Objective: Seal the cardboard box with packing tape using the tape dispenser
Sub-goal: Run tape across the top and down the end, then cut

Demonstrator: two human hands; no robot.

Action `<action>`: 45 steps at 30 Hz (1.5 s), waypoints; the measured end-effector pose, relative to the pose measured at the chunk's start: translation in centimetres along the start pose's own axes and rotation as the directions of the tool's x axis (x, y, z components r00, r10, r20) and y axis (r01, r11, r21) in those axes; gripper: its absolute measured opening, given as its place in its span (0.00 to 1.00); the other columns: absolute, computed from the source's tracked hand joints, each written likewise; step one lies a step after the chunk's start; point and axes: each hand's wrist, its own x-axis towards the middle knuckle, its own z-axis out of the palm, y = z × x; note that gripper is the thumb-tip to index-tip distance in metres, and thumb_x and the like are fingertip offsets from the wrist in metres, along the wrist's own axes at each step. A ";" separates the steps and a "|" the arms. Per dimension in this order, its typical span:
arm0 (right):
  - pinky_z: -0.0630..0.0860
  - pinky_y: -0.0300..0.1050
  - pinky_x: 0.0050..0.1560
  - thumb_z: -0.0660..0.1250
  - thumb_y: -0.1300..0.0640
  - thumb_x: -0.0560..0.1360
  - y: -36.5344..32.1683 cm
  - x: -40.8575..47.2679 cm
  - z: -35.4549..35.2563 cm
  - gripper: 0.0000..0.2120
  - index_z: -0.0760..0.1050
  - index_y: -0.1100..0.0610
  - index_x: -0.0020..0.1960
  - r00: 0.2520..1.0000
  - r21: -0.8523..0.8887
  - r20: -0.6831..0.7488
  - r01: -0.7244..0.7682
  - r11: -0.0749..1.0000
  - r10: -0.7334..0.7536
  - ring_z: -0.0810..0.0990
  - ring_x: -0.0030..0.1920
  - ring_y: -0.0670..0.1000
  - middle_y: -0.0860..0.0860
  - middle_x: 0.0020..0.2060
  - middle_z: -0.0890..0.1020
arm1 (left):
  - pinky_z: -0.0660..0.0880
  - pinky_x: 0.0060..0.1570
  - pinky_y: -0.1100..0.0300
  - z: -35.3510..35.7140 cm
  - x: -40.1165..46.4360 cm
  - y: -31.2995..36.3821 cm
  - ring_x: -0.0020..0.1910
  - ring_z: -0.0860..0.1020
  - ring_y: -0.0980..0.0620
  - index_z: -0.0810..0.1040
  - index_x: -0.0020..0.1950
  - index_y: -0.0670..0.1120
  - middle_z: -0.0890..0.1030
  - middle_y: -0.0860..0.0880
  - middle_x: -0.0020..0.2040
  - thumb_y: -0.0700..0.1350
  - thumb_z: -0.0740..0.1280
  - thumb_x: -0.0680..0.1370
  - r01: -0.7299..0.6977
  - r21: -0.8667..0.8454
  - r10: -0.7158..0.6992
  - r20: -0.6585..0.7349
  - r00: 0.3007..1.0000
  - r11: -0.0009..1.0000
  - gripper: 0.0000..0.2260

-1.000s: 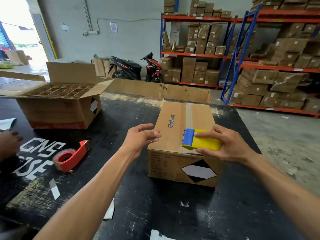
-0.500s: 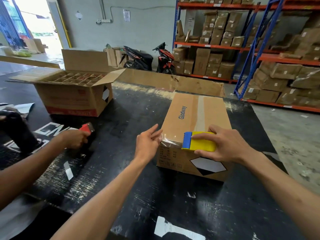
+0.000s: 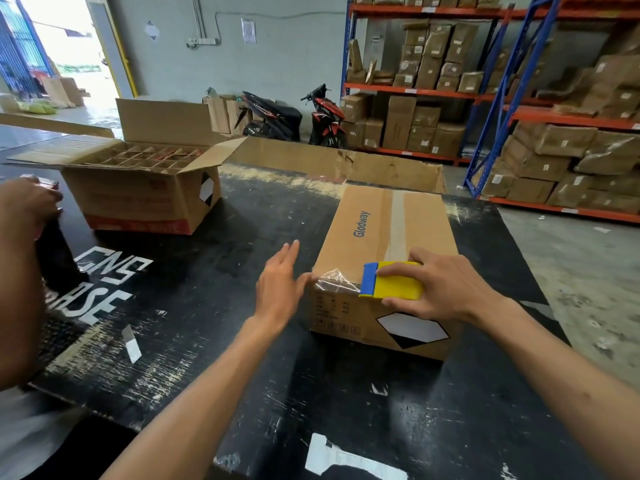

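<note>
The right hand (image 3: 446,289) is clasping the dispenser (image 3: 393,280) on the box (image 3: 384,237); the left hand (image 3: 278,289), fingers spread, is pinning the tape (image 3: 334,280) end. Pulling steadily rightward should avoid wrinkles.

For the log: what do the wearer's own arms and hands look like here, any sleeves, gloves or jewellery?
Both forearms are bare right to the frame edge: no sleeves show. The left hand and right hand wear no gloves, and no watch, ring or wristband is visible on either.

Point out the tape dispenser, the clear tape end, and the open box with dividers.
tape dispenser (image 3: 398,282): head view, on its yellow body.
clear tape end (image 3: 334,279): head view, on the crinkled film at the box's near edge.
open box (image 3: 138,202): head view, on its front wall.
</note>
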 end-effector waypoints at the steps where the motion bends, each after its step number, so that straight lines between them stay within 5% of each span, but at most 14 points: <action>1: 0.68 0.42 0.32 0.56 0.24 0.69 -0.1 0.1 -0.1 0.30 0.74 0.35 0.66 1.000 -0.002 0.001 0.005 1.000 -0.005 0.75 0.36 0.49 0.45 0.41 0.71 | 0.69 0.69 0.42 0.3 -0.2 -0.3 0.72 0.70 0.43 0.70 0.74 0.43 0.72 0.42 0.73 0.44 0.75 0.75 -0.202 0.095 0.207 -0.049 0.977 0.975 0.29; 3: 0.67 0.42 0.32 0.57 0.25 0.70 -0.2 0.2 -0.1 0.29 0.75 0.35 0.65 1.000 -0.012 -0.001 0.022 1.000 -0.022 0.75 0.36 0.50 0.45 0.41 0.72 | 0.67 0.71 0.42 1.5 -0.6 -0.7 0.72 0.71 0.42 0.73 0.72 0.39 0.73 0.40 0.72 0.36 0.70 0.77 -0.573 0.178 0.588 -0.041 0.808 0.800 0.22; 6: 0.68 0.42 0.33 0.56 0.25 0.70 -0.3 0.4 -0.1 0.30 0.75 0.36 0.66 0.999 -0.034 0.012 0.037 0.999 -0.037 0.76 0.36 0.50 0.46 0.41 0.73 | 0.63 0.74 0.46 3.1 -0.5 -0.6 0.75 0.66 0.43 0.68 0.74 0.38 0.69 0.40 0.75 0.40 0.61 0.81 -0.751 0.155 0.740 0.128 0.660 0.643 0.21; 14: 0.70 0.42 0.36 0.53 0.25 0.70 -0.5 0.8 -0.2 0.31 0.71 0.35 0.68 0.999 -0.067 0.037 0.028 0.997 -0.025 0.77 0.40 0.50 0.46 0.44 0.74 | 0.51 0.78 0.52 3.9 2.0 -2.6 0.79 0.53 0.50 0.52 0.81 0.43 0.53 0.46 0.81 0.55 0.47 0.85 -0.685 0.162 0.581 0.415 0.700 0.710 0.27; 23: 0.66 0.43 0.36 0.59 0.28 0.71 -0.8 1.0 -0.5 0.28 0.74 0.37 0.67 0.998 -0.104 0.048 0.035 0.994 -0.030 0.78 0.40 0.53 0.49 0.44 0.75 | 0.57 0.76 0.47 3.6 2.4 -1.7 0.71 0.71 0.46 0.69 0.75 0.41 0.73 0.43 0.72 0.54 0.51 0.83 -0.713 0.241 0.622 0.360 0.696 0.658 0.25; 29: 0.68 0.43 0.36 0.58 0.27 0.71 -0.7 1.2 -0.5 0.28 0.74 0.38 0.67 0.997 -0.100 0.062 0.042 0.994 -0.036 0.78 0.40 0.53 0.49 0.45 0.75 | 0.53 0.77 0.49 5.1 3.7 2.1 0.78 0.59 0.47 0.61 0.78 0.40 0.62 0.43 0.78 0.54 0.42 0.84 -0.669 0.194 0.572 0.384 0.725 0.717 0.28; 34: 0.73 0.45 0.37 0.55 0.26 0.71 -0.5 1.3 -0.3 0.30 0.74 0.36 0.68 0.999 -0.112 0.038 0.038 0.993 -0.034 0.79 0.39 0.53 0.50 0.44 0.76 | 0.69 0.70 0.47 5.9 3.3 0.7 0.70 0.73 0.43 0.71 0.73 0.39 0.74 0.41 0.71 0.56 0.39 0.85 -0.648 0.231 0.523 0.427 0.738 0.726 0.32; 37: 0.70 0.44 0.31 0.54 0.26 0.70 -0.1 1.0 -0.1 0.30 0.77 0.37 0.65 0.999 -0.104 -0.003 0.053 0.993 -0.054 0.75 0.33 0.52 0.50 0.40 0.75 | 0.72 0.68 0.46 6.2 3.6 0.7 0.68 0.75 0.42 0.73 0.71 0.37 0.76 0.39 0.69 0.57 0.41 0.85 -0.651 0.245 0.522 0.430 0.737 0.718 0.32; 41: 0.53 0.37 0.27 0.55 0.25 0.71 1.2 -0.1 -0.2 0.29 0.78 0.37 0.63 0.996 -0.107 -0.037 0.080 0.991 -0.085 0.68 0.29 0.48 0.48 0.37 0.72 | 0.73 0.66 0.46 6.1 3.7 0.7 0.65 0.77 0.42 0.74 0.70 0.37 0.78 0.38 0.66 0.58 0.42 0.85 -0.656 0.263 0.517 0.439 0.734 0.708 0.33; 45: 0.57 0.38 0.26 0.48 0.21 0.71 4.3 -2.8 -1.0 0.33 0.76 0.36 0.65 1.000 -0.091 -0.002 0.023 0.996 -0.023 0.70 0.28 0.47 0.47 0.38 0.72 | 0.72 0.66 0.47 6.1 3.7 0.5 0.65 0.77 0.42 0.74 0.70 0.36 0.78 0.39 0.66 0.59 0.43 0.85 -0.683 0.284 0.542 0.439 0.717 0.673 0.33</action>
